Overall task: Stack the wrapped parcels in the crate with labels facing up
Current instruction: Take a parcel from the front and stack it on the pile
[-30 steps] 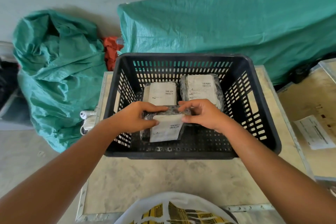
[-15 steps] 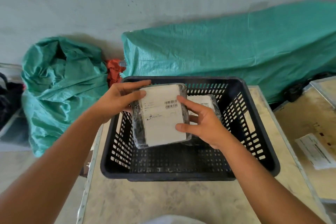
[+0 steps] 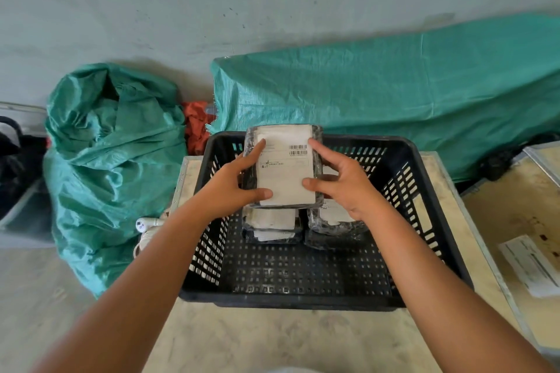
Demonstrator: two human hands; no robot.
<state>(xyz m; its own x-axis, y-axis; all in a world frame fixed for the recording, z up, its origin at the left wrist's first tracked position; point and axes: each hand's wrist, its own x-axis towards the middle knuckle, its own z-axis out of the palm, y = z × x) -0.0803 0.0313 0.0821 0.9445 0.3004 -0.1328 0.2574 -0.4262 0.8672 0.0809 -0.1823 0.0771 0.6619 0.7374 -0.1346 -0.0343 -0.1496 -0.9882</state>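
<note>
Left hand (image 3: pixel 233 188): index finger extended along the label, thumb pressed on the lower left corner, pinching the left edge of the top parcel (image 3: pixel 285 166). Right hand (image 3: pixel 342 185): index finger and thumb spread, both tips pressing the parcel's right edge. The remaining fingers of each hand are behind the parcel; their position cannot be told.

Parcel count: three visible groups. One is held label up, with two barcodes showing, over the far half of the black crate (image 3: pixel 424 221). Below it, a left stack (image 3: pixel 272 225) shows two white label edges, one above the other. Just beside it sits a right parcel (image 3: pixel 336 221), partly hidden by the right hand. Whether the held parcel touches those below cannot be told.

Crate count: one, slotted, standing on a pale table (image 3: pixel 272 339). Two green tarpaulin bundles (image 3: pixel 112 160) lie behind and to the left.
</note>
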